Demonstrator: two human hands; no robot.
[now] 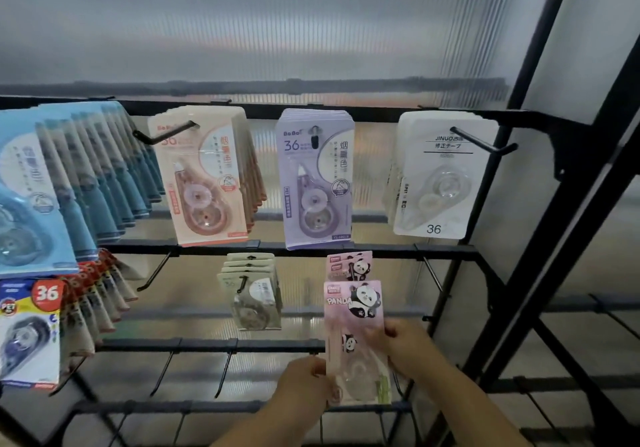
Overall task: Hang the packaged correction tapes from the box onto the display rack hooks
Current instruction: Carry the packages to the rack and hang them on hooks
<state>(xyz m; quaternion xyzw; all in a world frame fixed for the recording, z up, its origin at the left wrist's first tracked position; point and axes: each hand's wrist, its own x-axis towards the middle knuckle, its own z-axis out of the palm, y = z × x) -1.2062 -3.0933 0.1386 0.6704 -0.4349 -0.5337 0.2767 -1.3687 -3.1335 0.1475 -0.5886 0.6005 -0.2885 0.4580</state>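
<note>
Hands (304, 382) (403, 346) both pinching the pink panda pack (356, 339) just below its hung mates (348, 266) — hanging step underway. Next — line its hole up with that hook.

Pink panda-print pkg (353, 311); blue (52, 183), peach (204, 176), lilac (317, 183), white (436, 176) pkgs; black rack (277, 111)

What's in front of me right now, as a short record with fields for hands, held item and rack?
held item: pink panda pack, upright, in front of the hanging panda packs
left hand: grips its lower left edge
right hand: grips its right edge
top row: blue packs, peach packs, purple packs, white packs
lower bar: bare hooks
held item on a hook: cannot tell
</note>
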